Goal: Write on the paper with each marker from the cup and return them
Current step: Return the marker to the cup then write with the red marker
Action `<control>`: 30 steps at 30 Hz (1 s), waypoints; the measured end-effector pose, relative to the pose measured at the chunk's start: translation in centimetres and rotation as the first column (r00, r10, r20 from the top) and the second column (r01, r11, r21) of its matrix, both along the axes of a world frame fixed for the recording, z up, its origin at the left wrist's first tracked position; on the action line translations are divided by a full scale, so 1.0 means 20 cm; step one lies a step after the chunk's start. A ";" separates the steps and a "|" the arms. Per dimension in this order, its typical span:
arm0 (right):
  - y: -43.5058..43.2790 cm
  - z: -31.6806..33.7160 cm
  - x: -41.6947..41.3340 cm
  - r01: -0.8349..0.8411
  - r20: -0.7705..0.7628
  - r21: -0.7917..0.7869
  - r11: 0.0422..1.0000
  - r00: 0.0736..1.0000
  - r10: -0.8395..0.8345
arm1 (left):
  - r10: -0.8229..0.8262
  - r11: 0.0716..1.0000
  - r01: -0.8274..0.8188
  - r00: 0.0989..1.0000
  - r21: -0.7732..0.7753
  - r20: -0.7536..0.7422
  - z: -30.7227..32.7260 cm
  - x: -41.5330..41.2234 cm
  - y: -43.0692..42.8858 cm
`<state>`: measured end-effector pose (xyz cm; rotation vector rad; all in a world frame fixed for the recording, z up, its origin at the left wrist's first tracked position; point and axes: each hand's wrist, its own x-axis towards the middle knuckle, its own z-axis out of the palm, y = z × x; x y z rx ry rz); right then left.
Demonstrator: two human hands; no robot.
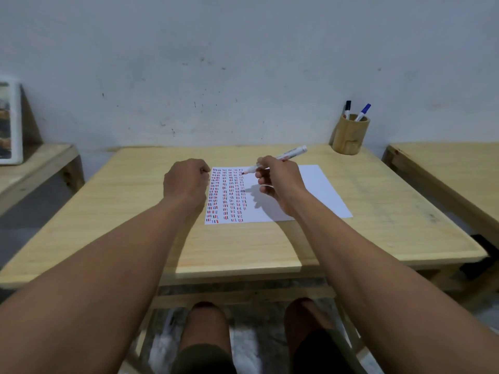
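A white sheet of paper [310,190] lies on the wooden table [135,217], its left part filled with columns of short red, black and blue dashes. My right hand [278,182] holds an uncapped white marker [289,154] with a red tip, the tip just above the top of the dash columns. My left hand [186,182] is a closed fist at the paper's left edge; whether it holds a cap is hidden. A bamboo cup [349,137] stands at the table's far right corner, with a black-capped marker [347,109] and a blue-capped marker [363,112] in it.
A second wooden table [445,168] stands to the right across a narrow gap. A low wooden shelf [35,163] with a framed picture [9,122] is at the left. A grey wall runs right behind the table. My knees show under the front edge.
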<state>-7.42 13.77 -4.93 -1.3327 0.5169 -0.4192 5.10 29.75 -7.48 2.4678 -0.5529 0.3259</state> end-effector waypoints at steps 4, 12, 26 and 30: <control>-0.02 0.05 0.00 0.018 0.041 0.069 0.997 0.999 -0.021 | -0.054 0.949 0.018 0.993 -0.315 -0.106 0.12 -0.03 -0.07; -0.05 0.17 -0.04 0.047 0.159 0.273 0.961 0.983 -0.093 | -0.364 0.766 0.104 0.884 -0.635 -0.294 0.34 -0.19 -0.21; -0.14 0.24 -0.14 0.088 0.195 0.270 0.959 0.970 -0.144 | -0.451 0.727 0.135 0.833 -0.673 -0.321 0.45 -0.34 -0.35; -0.16 0.25 -0.15 0.083 0.190 0.291 0.953 0.971 -0.143 | -0.442 0.735 0.157 0.848 -0.659 -0.291 0.47 -0.37 -0.39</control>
